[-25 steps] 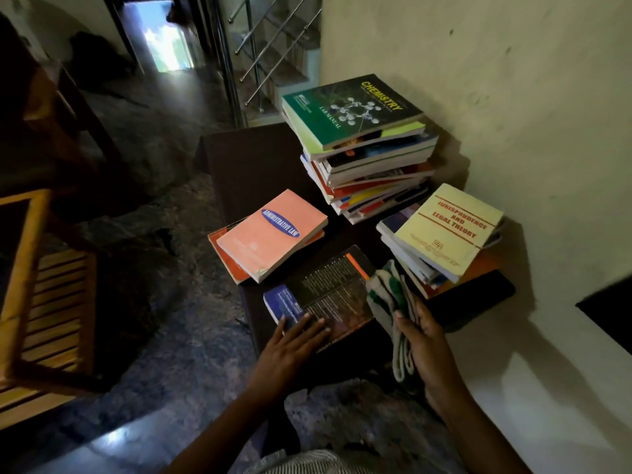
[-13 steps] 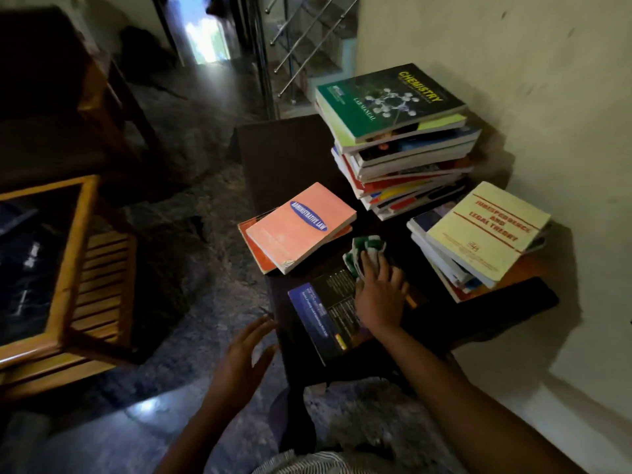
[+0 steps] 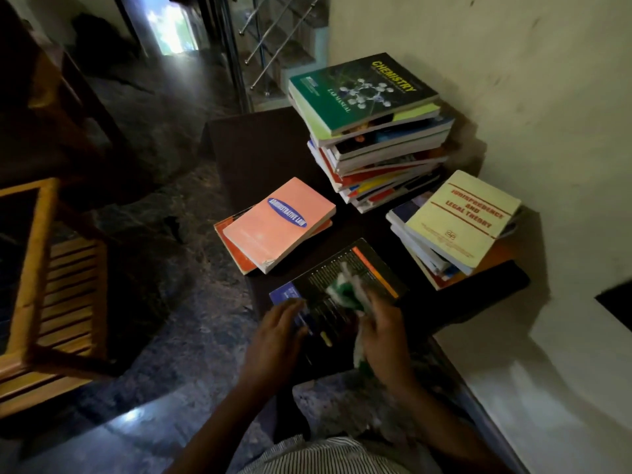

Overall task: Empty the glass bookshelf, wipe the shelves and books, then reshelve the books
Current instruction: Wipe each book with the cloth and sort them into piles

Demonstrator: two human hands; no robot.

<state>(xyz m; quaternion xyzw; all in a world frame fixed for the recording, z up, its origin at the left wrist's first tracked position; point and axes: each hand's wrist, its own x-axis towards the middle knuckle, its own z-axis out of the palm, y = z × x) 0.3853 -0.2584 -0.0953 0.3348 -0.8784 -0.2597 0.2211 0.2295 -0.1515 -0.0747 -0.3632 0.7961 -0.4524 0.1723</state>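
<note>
Wiping books | Left hand (image 3: 277,333) rests, fingers extended, on the dark book (image 3: 355,268) lying at the brown table's (image 3: 260,148) near edge | Right hand (image 3: 383,336) grips a green-and-white cloth (image 3: 343,290), blurred, over the cover | Best done pinning the book firmly, sweeping edge to edge

The room is dim. Daylight enters through a blown-out doorway (image 3: 171,29) at the far end and lays a pale patch of glare on the polished floor (image 3: 133,413). The wall (image 3: 513,80) on the right is the best-lit area, and the tall stack of books (image 3: 376,131) throws a soft shadow on it. The dark surface (image 3: 260,155) swallows detail. The cloth (image 3: 345,292) and the right hand (image 3: 383,336) gripping it are smeared by motion blur, the left hand (image 3: 277,336) perhaps slightly less. Straight lines bow near the frame edges.
</note>
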